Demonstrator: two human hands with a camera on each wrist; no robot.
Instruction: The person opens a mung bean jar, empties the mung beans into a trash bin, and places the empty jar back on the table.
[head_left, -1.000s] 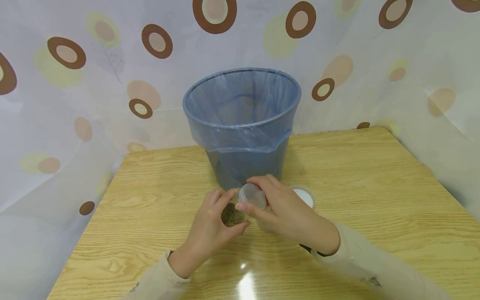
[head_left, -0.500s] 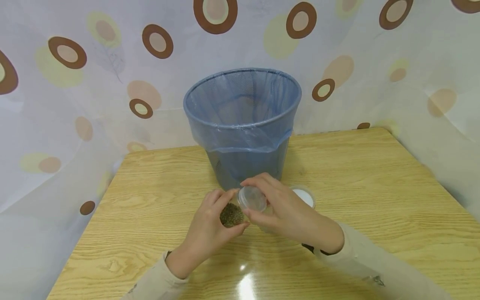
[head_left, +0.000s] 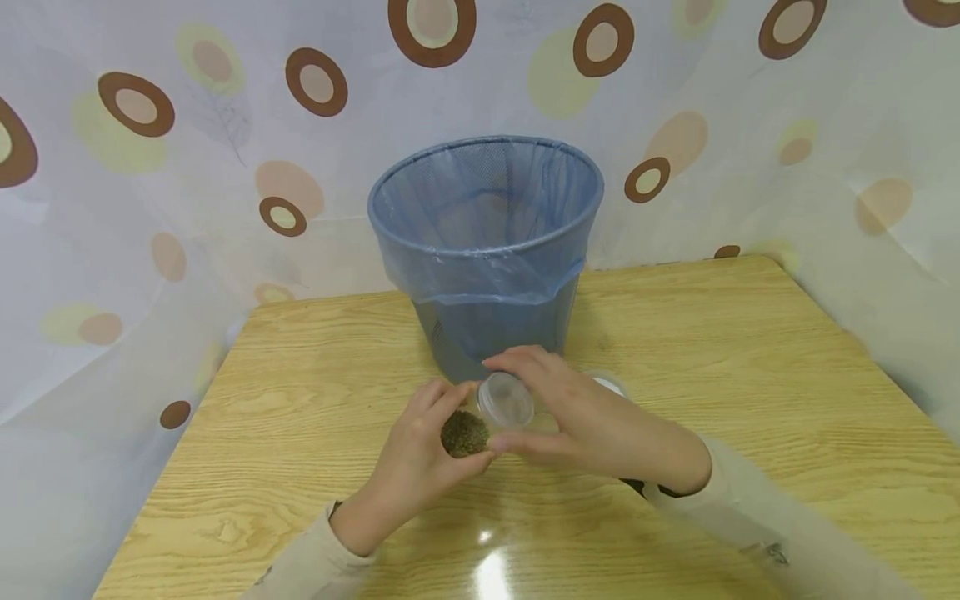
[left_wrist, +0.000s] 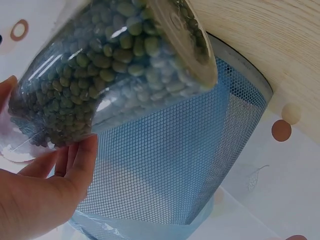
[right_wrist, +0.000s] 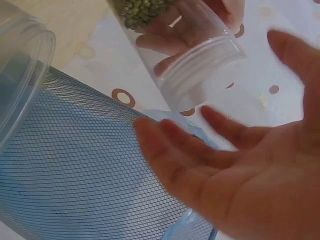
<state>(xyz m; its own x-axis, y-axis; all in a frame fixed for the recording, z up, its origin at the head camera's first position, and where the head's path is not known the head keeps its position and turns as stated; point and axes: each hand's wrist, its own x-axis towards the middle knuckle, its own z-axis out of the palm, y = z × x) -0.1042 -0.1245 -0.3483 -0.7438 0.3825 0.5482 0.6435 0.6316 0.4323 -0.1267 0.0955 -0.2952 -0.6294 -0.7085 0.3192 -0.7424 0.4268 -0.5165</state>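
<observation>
My left hand grips a clear plastic jar partly filled with small green beans, like mung beans. Its fingers curl round the upper side, close below the top. The jar leans, its clear, ridged top facing up and toward the right hand. Around that top my right hand has its fingers and thumb spread wide. In the right wrist view, those fingers stand apart from the jar's ridged end, with nothing between them.
A blue mesh bin with a clear blue liner stands behind the hands. A second clear container, with white showing in the head view, sits right of the bin, partly hidden by my right hand. The wooden table meets a patterned wall covering.
My right thumb has come off the jar's top and dropped lower, and the right wrist has shifted right, covering more of the white-filled container. My left hand keeps its grip almost unmoved.
</observation>
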